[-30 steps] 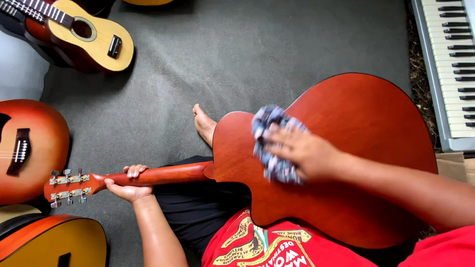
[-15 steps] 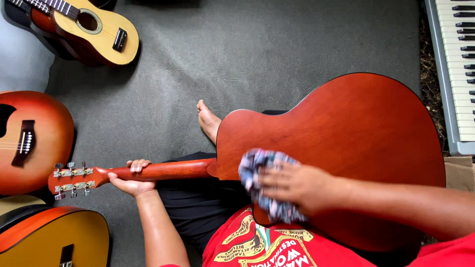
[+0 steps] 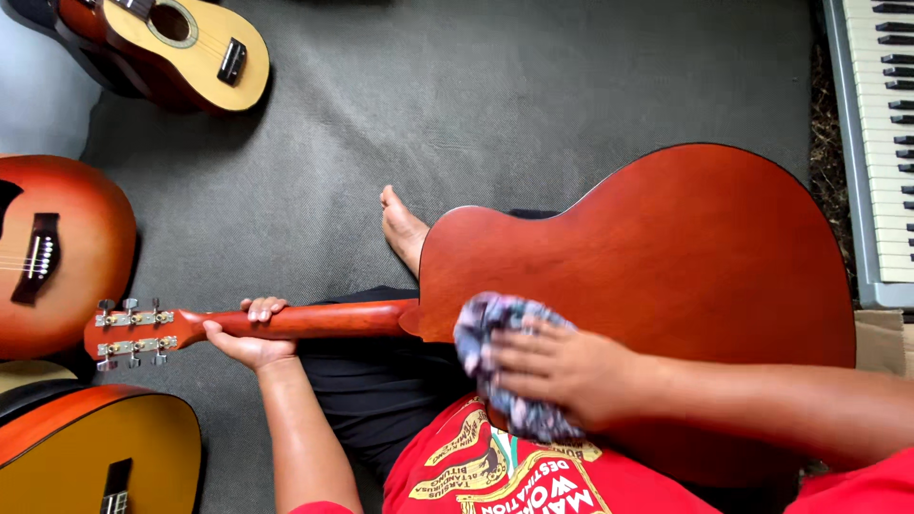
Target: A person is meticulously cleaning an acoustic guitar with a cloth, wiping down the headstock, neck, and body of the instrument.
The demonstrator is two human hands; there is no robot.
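Left hand (image 3: pixel 249 333) wraps the neck of the reddish-brown wooden guitar (image 3: pixel 657 286) lying back-up across the lap; right hand (image 3: pixel 562 366) presses a crumpled patterned cloth (image 3: pixel 495 357) on it. Loosened neck grip risks sliding.

The guitar (image 3: pixel 666 266) across the lap shows a reddish-brown wooden back with a smooth satin sheen; at the far end of its neck, the tuners (image 3: pixel 129 333) look like bright metal. Against that back lies a soft, mottled cloth (image 3: pixel 495 328). Beyond the guitar, the floor (image 3: pixel 495 105) carries matt, rough grey carpet.
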